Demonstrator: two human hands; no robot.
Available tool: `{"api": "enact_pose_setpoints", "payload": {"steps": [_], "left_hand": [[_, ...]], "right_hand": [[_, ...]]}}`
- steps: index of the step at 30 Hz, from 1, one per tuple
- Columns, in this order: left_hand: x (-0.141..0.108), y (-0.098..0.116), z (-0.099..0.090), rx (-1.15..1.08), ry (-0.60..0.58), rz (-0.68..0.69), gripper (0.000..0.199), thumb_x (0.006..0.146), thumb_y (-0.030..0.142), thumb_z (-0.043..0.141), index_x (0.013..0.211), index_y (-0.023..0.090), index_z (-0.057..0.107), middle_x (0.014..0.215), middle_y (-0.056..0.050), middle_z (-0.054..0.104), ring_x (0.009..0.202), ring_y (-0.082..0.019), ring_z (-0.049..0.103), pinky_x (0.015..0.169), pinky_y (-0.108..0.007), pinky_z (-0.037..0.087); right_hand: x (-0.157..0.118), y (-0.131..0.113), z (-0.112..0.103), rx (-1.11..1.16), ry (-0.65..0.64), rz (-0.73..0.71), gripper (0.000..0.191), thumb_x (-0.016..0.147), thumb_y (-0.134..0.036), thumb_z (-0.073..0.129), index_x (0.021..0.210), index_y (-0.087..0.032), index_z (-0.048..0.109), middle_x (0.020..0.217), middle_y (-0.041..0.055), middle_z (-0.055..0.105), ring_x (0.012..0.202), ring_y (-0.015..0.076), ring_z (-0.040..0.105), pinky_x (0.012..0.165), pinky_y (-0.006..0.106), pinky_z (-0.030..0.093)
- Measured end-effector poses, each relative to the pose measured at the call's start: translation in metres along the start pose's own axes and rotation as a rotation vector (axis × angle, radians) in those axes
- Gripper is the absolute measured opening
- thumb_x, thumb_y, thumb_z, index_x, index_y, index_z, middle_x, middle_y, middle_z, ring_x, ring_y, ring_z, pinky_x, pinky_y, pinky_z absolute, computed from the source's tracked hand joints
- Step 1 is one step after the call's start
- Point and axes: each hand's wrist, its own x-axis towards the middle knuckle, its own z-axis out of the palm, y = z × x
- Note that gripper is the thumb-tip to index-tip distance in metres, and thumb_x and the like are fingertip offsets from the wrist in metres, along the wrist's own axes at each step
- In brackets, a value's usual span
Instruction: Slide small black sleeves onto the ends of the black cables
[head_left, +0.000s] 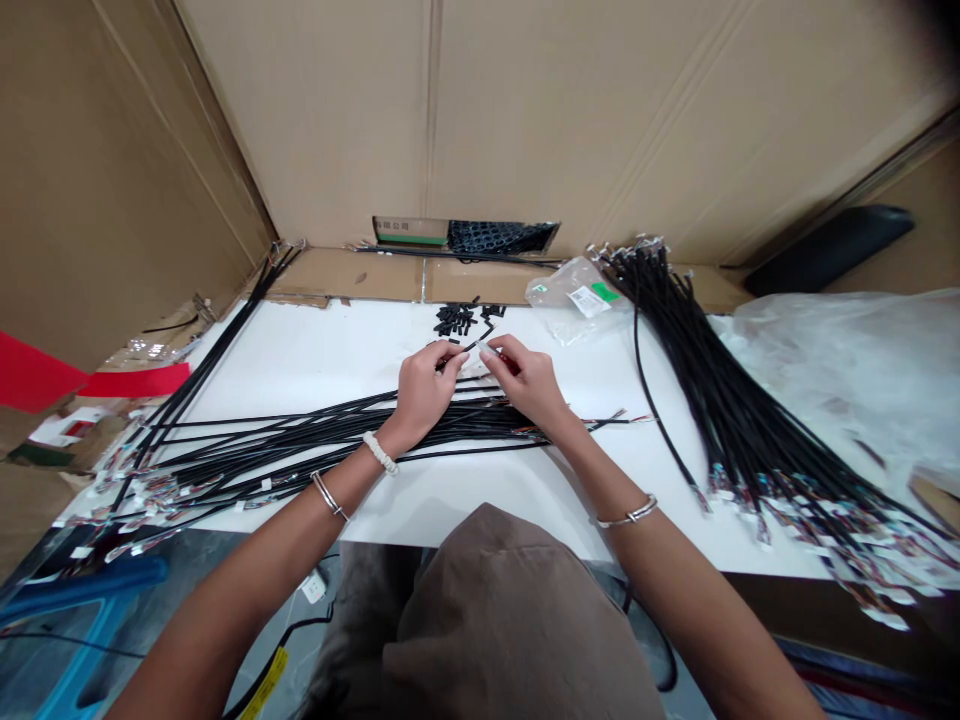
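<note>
"有限公司" stands printed on the green-striped cardboard [421,231] at the back.

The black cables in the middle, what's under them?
White table shows around the middle black cables and through gaps among them, so they seem to lie on it. Beneath the thick part, the cables block the view; I can't see whether anything else lies there.

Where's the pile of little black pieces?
In the head view, the little black pieces lie near the middle of the white table, just beyond the hands and left of the clear plastic bag.
</note>
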Motion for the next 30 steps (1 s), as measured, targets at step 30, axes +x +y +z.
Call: {"api": "enact_pose_setpoints", "payload": {"steps": [30], "left_hand": [[0.0016, 0.0039, -0.0003, -0.209, -0.045, -0.157, 0.013, 0.085, 0.027, 0.061, 0.078, 0.016, 0.065, 0.066, 0.0, 0.066, 0.061, -0.012, 0.062, 0.057, -0.021, 0.046]], "right_hand": [[0.0001, 0.0066, 0.0016, 0.049, 0.018, -0.021, 0.029, 0.092, -0.047, 0.05, 0.093, -0.02, 0.059, 0.061, -0.004, 0.047, 0.053, 0.0101, 0.036, 0.055, 0.024, 0.031]]}}
